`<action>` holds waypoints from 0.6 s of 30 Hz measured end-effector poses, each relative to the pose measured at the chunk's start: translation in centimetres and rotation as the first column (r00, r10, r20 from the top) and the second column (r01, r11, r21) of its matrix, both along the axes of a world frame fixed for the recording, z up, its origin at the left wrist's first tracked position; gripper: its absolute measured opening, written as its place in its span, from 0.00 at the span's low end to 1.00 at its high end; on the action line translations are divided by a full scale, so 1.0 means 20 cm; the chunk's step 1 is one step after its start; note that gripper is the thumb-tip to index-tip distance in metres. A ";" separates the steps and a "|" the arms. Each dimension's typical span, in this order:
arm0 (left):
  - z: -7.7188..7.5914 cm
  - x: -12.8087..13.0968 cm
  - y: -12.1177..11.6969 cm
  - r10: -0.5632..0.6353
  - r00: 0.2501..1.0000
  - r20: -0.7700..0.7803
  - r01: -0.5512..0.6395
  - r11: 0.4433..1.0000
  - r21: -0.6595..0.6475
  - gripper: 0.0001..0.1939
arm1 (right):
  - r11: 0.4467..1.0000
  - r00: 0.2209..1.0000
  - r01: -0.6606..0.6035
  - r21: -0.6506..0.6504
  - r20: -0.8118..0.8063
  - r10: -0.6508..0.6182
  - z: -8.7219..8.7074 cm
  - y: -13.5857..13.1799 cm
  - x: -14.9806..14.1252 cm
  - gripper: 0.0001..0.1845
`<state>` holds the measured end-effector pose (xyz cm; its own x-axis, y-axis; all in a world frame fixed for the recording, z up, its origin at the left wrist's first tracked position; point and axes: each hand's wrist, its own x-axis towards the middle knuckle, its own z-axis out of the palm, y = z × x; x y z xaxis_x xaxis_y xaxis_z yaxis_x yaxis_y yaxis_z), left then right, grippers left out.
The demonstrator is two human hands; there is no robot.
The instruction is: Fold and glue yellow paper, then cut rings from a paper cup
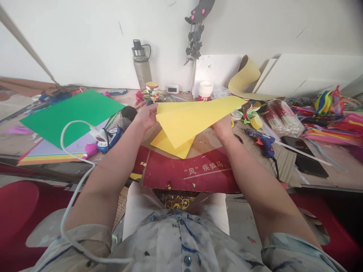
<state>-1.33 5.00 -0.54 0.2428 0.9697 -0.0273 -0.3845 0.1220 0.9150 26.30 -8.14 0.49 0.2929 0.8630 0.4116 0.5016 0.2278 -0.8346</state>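
Note:
A yellow sheet of paper (193, 116) is held up above the table, its near edge bent down to a point. My left hand (149, 116) is closed on its left edge, thumb on top. On the right, my right hand (223, 126) grips the same sheet from below; the paper covers most of its fingers. Under it, a smaller-looking yellow piece (183, 152) lies on red-and-brown cardboard (193, 179) at the table's front edge.
To the left lie a green sheet (75, 113) and a blue device (109, 141) with a white cable (74, 189). A blue glue gun (263, 143) and a black phone (304, 156) lie right. Behind stand a bottle (141, 66) and paper cups (205, 90).

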 end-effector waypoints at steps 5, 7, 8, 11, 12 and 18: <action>-0.02 0.03 -0.03 -0.147 0.985 -0.088 0.140 0.987 -0.083 0.09 | 0.993 0.972 0.081 0.090 -0.229 -0.058 -0.02 -0.01 -0.03 0.12; -0.02 0.05 -0.05 -0.148 0.986 -0.076 0.145 0.989 -0.040 0.13 | 0.993 0.943 0.071 0.090 -0.332 -0.038 -0.04 0.00 -0.03 0.14; -0.02 0.06 -0.06 -0.145 0.988 -0.047 0.145 0.989 -0.014 0.14 | 0.994 0.921 0.058 0.094 -0.388 -0.017 -0.05 0.01 -0.02 0.16; 0.00 0.07 -0.09 -0.120 0.991 0.057 0.118 0.992 0.045 0.15 | 0.994 0.862 0.023 0.110 -0.506 0.036 -0.09 0.04 0.00 0.21; 0.00 0.08 -0.10 -0.105 0.991 0.082 0.100 0.993 0.058 0.15 | 0.994 0.855 0.023 0.110 -0.518 0.038 -0.10 0.05 0.01 0.22; 0.03 0.10 -0.17 -0.078 0.974 0.214 0.052 0.991 0.127 0.08 | 0.993 0.869 0.045 0.110 -0.495 0.015 -0.13 0.06 0.02 0.21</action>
